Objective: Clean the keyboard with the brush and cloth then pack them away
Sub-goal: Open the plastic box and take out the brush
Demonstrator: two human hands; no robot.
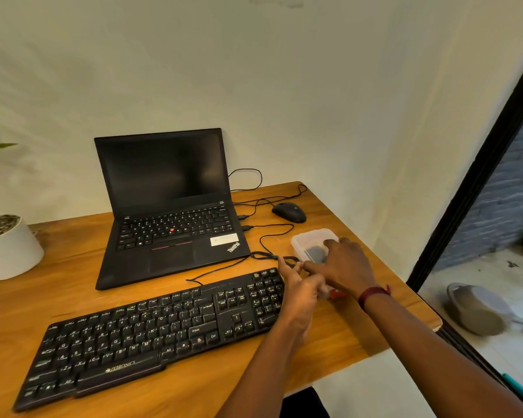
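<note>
The black keyboard (151, 330) lies across the front of the wooden desk (360, 333). Off its right end stands a translucent plastic box (310, 236) with the grey cloth (315, 252) inside. My right hand (343, 263) is spread over the box's near right side, fingers stretched to the rim and the cloth. My left hand (301, 292) hovers over the keyboard's number pad with its fingers curled round a small brush (335, 294). Only the brush's red handle and a pale tip show under my right wrist.
An open black laptop (169, 212) sits behind the keyboard, and a black mouse (289, 212) sits at the back right. Cables (266, 254) loop between the laptop and the box. A white plant pot (9, 251) stands at the left. The desk's right edge is just beyond the box.
</note>
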